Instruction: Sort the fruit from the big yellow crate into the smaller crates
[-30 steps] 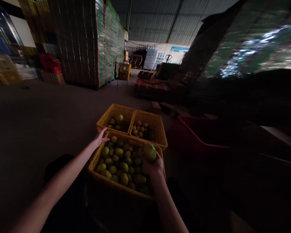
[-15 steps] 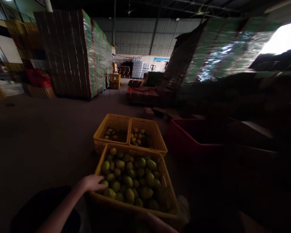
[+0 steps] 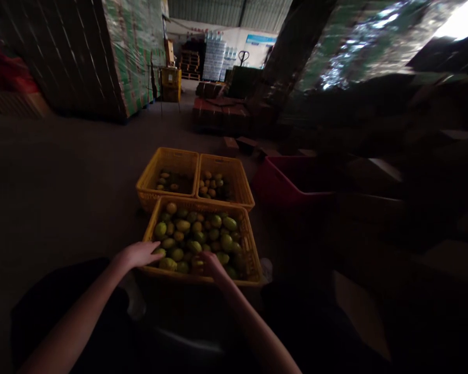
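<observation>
A yellow plastic crate (image 3: 254, 254) full of green and yellowish oval fruits (image 3: 195, 247) stands in front of me. My left hand (image 3: 141, 254) lies across its left rim, fingers stretched out and apart over the fruits at that side. Into the near middle of the crate reaches my right hand (image 3: 208, 261), its fingers bent down onto the fruits. Dimness and blur hide whether those fingers grip one. Behind, two more yellow crates touch side by side: the left crate (image 3: 140, 182) and the right crate (image 3: 246, 182) each hold fewer fruits.
A red bin (image 3: 275, 179) stands to the right of the crates. Cardboard pieces (image 3: 231, 143) lie beyond it. Wrapped pallet stacks (image 3: 120, 57) rise at both sides, and flat red boxes (image 3: 220, 111) sit between them. My shoes show beside the front crate.
My right hand has come up from the bottom edge into the crate among the fruits. My left hand keeps its place at the left rim. The view has tilted downward.
</observation>
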The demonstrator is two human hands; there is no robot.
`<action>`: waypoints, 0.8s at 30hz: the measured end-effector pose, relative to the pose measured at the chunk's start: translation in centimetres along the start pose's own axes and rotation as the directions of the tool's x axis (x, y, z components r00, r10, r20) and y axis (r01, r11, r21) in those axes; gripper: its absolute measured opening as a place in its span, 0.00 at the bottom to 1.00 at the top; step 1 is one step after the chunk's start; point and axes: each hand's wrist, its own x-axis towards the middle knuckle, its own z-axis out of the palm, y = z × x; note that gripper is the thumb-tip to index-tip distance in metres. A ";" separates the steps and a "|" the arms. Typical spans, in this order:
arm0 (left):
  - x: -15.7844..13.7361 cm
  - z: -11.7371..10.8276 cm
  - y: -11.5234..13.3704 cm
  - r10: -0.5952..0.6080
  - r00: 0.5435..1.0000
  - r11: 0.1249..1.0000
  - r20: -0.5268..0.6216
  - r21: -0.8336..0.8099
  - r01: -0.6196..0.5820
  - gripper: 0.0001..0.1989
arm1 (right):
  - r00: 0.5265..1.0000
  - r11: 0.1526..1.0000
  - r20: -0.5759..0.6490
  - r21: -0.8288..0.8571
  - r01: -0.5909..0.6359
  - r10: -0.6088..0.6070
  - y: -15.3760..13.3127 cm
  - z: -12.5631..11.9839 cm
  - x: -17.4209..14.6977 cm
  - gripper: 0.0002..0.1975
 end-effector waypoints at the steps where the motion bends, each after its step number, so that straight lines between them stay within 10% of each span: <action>1: 0.0 0.1 -0.2 -0.008 1.000 1.000 0.001 0.015 0.008 0.34 | 0.999 0.995 -0.041 -0.096 -0.036 0.033 1.6 0.2 -0.2 0.14; 6: 0.6 0.9 -1.8 -0.022 0.997 1.000 -0.069 0.000 0.022 0.32 | 0.977 0.862 -0.210 -0.492 -0.125 0.022 2.7 -1.7 1.3 0.01; 15: 0.7 0.7 -2.1 -0.039 0.997 0.998 -0.070 -0.053 0.035 0.32 | 0.972 0.540 -0.223 -0.828 -0.150 -0.072 2.4 -2.1 2.5 0.07; 24: -0.6 -1.2 0.3 0.020 0.999 0.998 -0.038 0.060 -0.018 0.30 | 0.930 0.629 -0.358 -0.743 -0.228 -0.086 2.1 3.6 6.3 0.15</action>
